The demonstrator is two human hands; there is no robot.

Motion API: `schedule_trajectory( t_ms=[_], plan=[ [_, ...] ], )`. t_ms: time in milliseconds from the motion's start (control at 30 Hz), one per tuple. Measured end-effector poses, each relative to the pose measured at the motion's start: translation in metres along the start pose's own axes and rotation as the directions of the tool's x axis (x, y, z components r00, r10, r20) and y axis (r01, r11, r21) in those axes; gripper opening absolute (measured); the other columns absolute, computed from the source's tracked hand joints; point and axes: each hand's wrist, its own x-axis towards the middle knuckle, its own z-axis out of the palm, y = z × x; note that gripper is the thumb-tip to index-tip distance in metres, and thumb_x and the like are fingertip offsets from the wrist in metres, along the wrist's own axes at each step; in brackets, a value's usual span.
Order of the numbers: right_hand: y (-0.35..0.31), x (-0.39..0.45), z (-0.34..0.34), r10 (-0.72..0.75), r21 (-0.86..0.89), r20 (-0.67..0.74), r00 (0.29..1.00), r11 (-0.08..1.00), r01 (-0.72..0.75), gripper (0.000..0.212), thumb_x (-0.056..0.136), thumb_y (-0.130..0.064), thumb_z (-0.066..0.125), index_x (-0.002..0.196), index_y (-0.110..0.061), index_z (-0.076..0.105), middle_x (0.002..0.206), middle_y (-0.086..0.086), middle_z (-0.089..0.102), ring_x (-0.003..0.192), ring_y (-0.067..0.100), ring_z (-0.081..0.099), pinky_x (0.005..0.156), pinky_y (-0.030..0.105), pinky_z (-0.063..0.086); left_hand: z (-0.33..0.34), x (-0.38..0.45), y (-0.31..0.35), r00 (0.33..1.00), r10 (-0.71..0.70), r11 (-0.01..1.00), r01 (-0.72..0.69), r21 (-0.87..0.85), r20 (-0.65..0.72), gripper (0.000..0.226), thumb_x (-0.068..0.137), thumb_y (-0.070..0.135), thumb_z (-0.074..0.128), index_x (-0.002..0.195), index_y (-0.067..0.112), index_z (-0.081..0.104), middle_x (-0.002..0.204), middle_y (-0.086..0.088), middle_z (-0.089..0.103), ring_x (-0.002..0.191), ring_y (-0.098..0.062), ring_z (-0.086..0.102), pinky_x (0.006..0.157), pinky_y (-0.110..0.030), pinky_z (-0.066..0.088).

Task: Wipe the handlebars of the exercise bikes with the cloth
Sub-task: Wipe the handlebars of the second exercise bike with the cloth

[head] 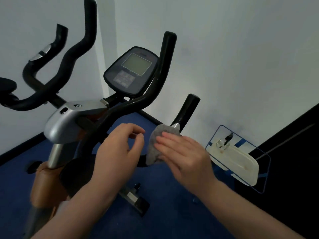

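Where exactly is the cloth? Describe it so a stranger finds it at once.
Start at the nearer exercise bike's console, then follow its right handlebar down. The cloth is wrapped over the bar there, under the right hand. It is grey and fuzzy; everything around it is black.

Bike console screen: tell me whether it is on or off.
Apparently off. The console screen is a blank, even grey-green panel with no digits or backlight showing. A very dim display cannot be ruled out from this view.
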Motion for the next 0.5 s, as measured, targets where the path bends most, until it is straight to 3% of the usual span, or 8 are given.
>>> schedule_trajectory(
  t_ms=[67, 167, 233, 300, 367, 500],
  plan=[
    [0.024, 0.014, -0.010, 0.075, 0.011, -0.044, 0.996, 0.997, -0.074, 0.021, 0.088, -0.012, 0.067, 0.108, -0.011, 0.072, 0.120, 0.002, 0.067, 0.118, 0.015, 0.058, 0.093, 0.040, 0.050, 0.000, -0.002, 0.000, 1.000, -0.015, 0.999, 0.015, -0.033, -0.021, 0.013, 0.086, 0.033, 0.049, 0.092, 0.034, 0.061, 0.089, 0.022, 0.059, 0.088, 0.006, 0.054, 0.062, -0.021, 0.043],
    [0.017, 0.011, 0.002, 0.340, 0.148, -0.149, 0.929, 0.936, -0.319, 0.030, 0.086, -0.008, 0.069, 0.115, -0.009, 0.068, 0.123, 0.003, 0.064, 0.121, 0.014, 0.056, 0.100, 0.040, 0.047, 0.000, -0.003, 0.001, 0.998, -0.039, 0.998, 0.036, -0.052, -0.050, 0.011, 0.087, 0.031, 0.050, 0.090, 0.035, 0.060, 0.089, 0.022, 0.059, 0.088, 0.006, 0.053, 0.062, -0.020, 0.042],
    [-0.019, -0.006, 0.022, 0.563, 0.316, -0.215, 0.798, 0.813, -0.488, 0.036, 0.086, -0.010, 0.068, 0.122, -0.012, 0.062, 0.129, -0.001, 0.060, 0.123, 0.008, 0.053, 0.102, 0.035, 0.047, 0.000, -0.003, 0.000, 0.999, -0.029, 0.999, 0.027, -0.029, -0.040, 0.011, 0.087, 0.032, 0.050, 0.091, 0.033, 0.060, 0.089, 0.021, 0.058, 0.090, 0.009, 0.052, 0.062, -0.018, 0.041],
    [-0.057, -0.019, 0.043, 0.753, 0.486, -0.261, 0.604, 0.643, -0.592, 0.040, 0.085, -0.016, 0.067, 0.124, -0.020, 0.060, 0.134, -0.009, 0.056, 0.124, 0.003, 0.051, 0.100, 0.034, 0.049, 0.001, -0.002, -0.001, 1.000, -0.018, 1.000, 0.018, -0.005, -0.017, 0.014, 0.086, 0.035, 0.048, 0.092, 0.033, 0.060, 0.090, 0.022, 0.058, 0.093, 0.010, 0.050, 0.062, -0.016, 0.038],
    [-0.083, -0.018, 0.057, 0.872, 0.659, -0.247, 0.422, 0.470, -0.587, 0.041, 0.083, -0.020, 0.068, 0.122, -0.028, 0.062, 0.135, -0.017, 0.055, 0.124, 0.004, 0.051, 0.099, 0.037, 0.049, 0.002, -0.002, -0.002, 1.000, -0.002, 1.000, 0.002, 0.010, -0.001, 0.016, 0.085, 0.036, 0.046, 0.092, 0.032, 0.061, 0.090, 0.021, 0.058, 0.093, 0.011, 0.050, 0.061, -0.014, 0.036],
    [-0.071, 0.011, 0.053, 0.971, 0.840, -0.158, 0.179, 0.227, -0.493, 0.037, 0.082, -0.017, 0.071, 0.116, -0.031, 0.066, 0.124, -0.013, 0.064, 0.116, 0.002, 0.058, 0.098, 0.033, 0.049, 0.002, -0.001, -0.001, 1.000, 0.023, 1.000, -0.023, 0.018, 0.016, 0.015, 0.086, 0.034, 0.047, 0.091, 0.031, 0.061, 0.090, 0.019, 0.059, 0.093, 0.008, 0.052, 0.065, -0.016, 0.040]
  ],
)
